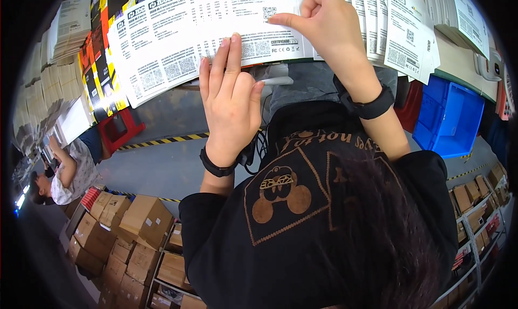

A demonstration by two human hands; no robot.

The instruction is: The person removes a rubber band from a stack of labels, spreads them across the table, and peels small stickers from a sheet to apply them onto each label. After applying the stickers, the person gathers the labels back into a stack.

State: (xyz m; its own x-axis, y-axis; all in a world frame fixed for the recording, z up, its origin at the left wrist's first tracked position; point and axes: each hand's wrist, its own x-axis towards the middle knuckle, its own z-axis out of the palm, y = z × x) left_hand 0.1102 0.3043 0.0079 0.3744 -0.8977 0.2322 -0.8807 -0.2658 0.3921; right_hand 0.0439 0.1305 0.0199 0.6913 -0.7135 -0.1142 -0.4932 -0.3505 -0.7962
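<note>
White printed sheets (172,42) lie fanned and overlapping across the table in front of me, covered in small black text and square codes. My left hand (229,101) rests its outstretched fingertips on the near edge of these sheets, with the thumb apart. Over their right part is my right hand (332,31), its thumb stretched out to the left beside a square code. The other fingers of that hand are bent near the top edge of the picture, and nothing shows between them and the thumb. Farther right, more fanned sheets (406,39) overlap each other.
Stacked printed papers (458,15) stand at the right, others (70,23) at the far left. A blue crate (448,117) is below the table's right side, a red stool (121,131) at the left. Cardboard boxes (143,220) and another person (73,169) are at lower left.
</note>
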